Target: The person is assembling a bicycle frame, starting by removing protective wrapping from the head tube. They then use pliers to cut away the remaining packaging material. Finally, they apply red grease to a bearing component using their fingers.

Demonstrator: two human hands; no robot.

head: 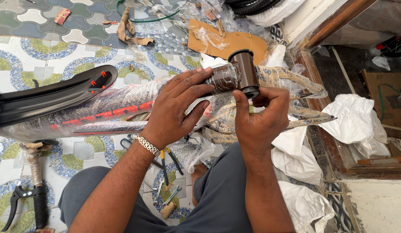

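Head view: both hands (176, 108) (260, 114) gripping brown tube (245, 71)

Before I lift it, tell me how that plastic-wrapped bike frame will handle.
The bike frame is probably stiff: its tubes run straight under the wrap. The clear film looks glossy, so likely slippery. Left hand and right hand grip its brown head tube; the long body may swing.

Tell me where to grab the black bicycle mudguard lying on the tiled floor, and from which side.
Take the long black curved bicycle mudguard near its middle, coming from above and pinching across its narrow width. It lies flat and unwrapped there, with bare edges on both sides, while its right end with the red-marked holes rests against the plastic-wrapped frame.
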